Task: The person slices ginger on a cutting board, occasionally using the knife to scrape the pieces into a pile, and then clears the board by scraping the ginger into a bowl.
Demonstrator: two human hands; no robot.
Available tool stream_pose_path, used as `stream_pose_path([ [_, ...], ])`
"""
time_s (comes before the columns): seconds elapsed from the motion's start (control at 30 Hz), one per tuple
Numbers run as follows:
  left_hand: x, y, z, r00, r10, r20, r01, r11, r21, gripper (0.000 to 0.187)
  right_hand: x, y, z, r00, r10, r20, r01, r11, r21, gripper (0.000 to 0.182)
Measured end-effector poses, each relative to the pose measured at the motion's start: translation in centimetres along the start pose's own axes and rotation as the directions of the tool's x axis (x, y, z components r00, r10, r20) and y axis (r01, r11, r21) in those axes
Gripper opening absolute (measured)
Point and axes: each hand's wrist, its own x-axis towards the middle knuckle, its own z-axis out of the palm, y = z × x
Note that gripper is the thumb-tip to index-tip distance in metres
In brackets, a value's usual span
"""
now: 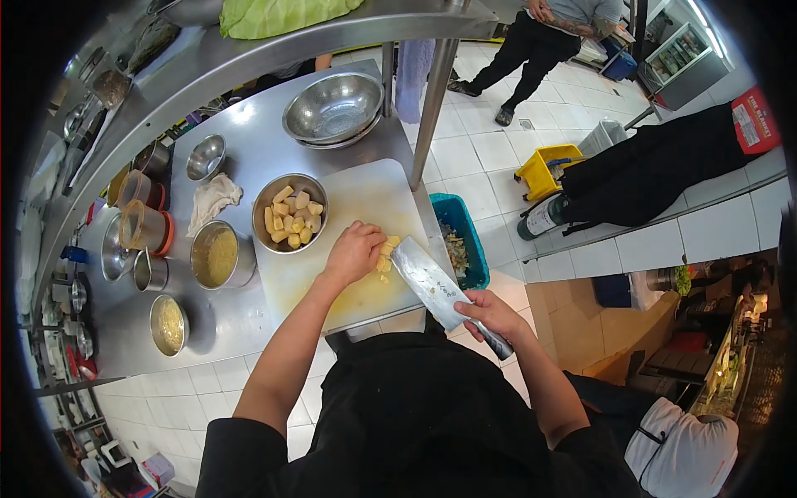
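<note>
My right hand (491,314) grips the handle of a cleaver (430,278), its broad steel blade slanting up and left over the cutting board (378,184). My left hand (355,251) is closed with its fingertips on pale yellow, ginger-like pieces (385,256), right beside the blade's edge. Small cut bits lie below the fingers on the wet, yellow-stained board. At the board's left, near my left hand, a steel bowl (263,204) holds larger peeled chunks (292,217).
Left of the board stand a steel pot (241,259) of yellow mince, a smaller bowl (170,325) and a cloth (214,202). Large bowls (334,108) sit behind it. A shelf post (435,108) rises at the right edge, above a teal scrap bin (451,217). A person (540,50) stands farther off.
</note>
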Motion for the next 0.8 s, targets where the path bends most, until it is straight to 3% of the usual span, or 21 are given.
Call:
stream_pose_path([
  [0.17, -0.5, 0.9, -1.9, 1.0, -0.02, -0.018, 0.019, 0.998, -0.055, 0.018, -2.1, -0.6, -0.6, 0.997, -0.005, -0.078, 0.006, 1.0, 0.011, 0.028],
  [0.23, -1.6, 1.8, -3.5, 0.993, 0.021, 0.114, -0.006, 0.991, -0.135, 0.017, -2.5, -0.8, -0.7, 0.994, -0.02, -0.104, 0.02, 1.0, 0.004, 0.028],
  [0.37, -4.4, 3.0, -3.1, 0.993, 0.071, 0.097, -0.058, 0.99, -0.129, 0.018, -2.9, -1.6, -1.0, 0.988, -0.053, -0.148, 0.048, 0.998, -0.035, 0.026],
  [0.47, -5.3, 3.3, -2.9, 0.999, 0.044, -0.022, -0.046, 0.995, -0.089, 0.018, -3.0, -3.6, -1.2, 0.991, -0.095, -0.092, 0.078, 0.982, -0.174, 0.023],
  [0.53, -5.4, 3.9, -4.5, 0.979, -0.023, -0.201, -0.007, 0.989, -0.148, 0.014, -3.0, -5.2, -1.7, 0.993, -0.091, -0.07, 0.073, 0.97, -0.234, 0.021],
  [0.57, -5.4, 3.5, -5.6, 0.978, -0.03, -0.208, 0.002, 0.991, -0.135, 0.014, -2.9, -5.8, -2.4, 0.996, -0.072, -0.058, 0.047, 0.935, -0.351, 0.02],
  [0.63, -4.9, 1.6, -8.2, 0.91, -0.049, -0.412, 0.068, 0.997, 0.032, 0.022, -2.9, -8.8, -2.5, 0.998, -0.024, -0.061, -0.014, 0.835, -0.55, 0.02],
  [0.67, -4.4, 0.1, -9.5, 0.909, -0.089, -0.407, 0.135, 0.987, 0.086, 0.026, -2.6, -10.0, -2.5, 0.998, -0.026, -0.05, -0.006, 0.834, -0.552, 0.02],
  [0.73, -3.9, -3.4, -11.8, 0.905, -0.131, -0.405, 0.205, 0.968, 0.144, 0.031, -2.2, -12.1, -2.5, 0.978, -0.204, 0.035, 0.141, 0.533, -0.834, 0.022],
  [0.8, -3.5, -6.4, -13.4, 0.97, -0.217, -0.112, 0.238, 0.94, 0.244, 0.037, -2.3, -14.3, -0.5, 0.986, -0.169, -0.001, 0.082, 0.484, -0.871, 0.025],
])
